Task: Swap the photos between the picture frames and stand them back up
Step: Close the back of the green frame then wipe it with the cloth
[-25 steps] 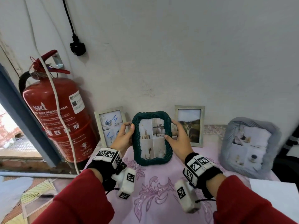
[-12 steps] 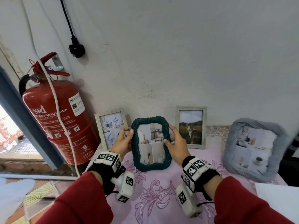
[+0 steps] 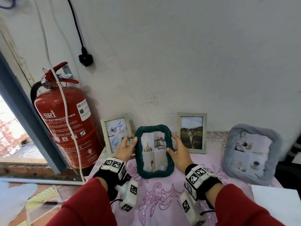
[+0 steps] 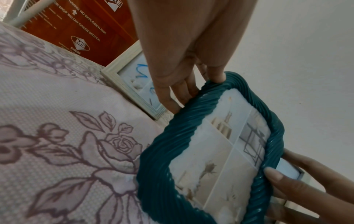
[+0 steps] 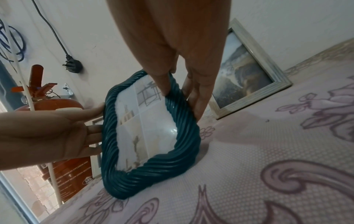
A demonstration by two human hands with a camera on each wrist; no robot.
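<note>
Pink floral tablecloth nearest. Left hand and right hand grip the green frame between them by its side edges, its base on the cloth. Likely step: standing it up; next, check it balances, then let go. Behind: two pale frames, wall.

- You are in a lived-in room of a home, by the look of it: a counter spread with a pink cloth printed with purple roses stands against a rough white wall.
- Framed photos stand propped along that wall.
- To your left a red fire extinguisher stands beside a blue door frame, with patterned floor tiles below.
- A black plug dangles on its cord.
</note>
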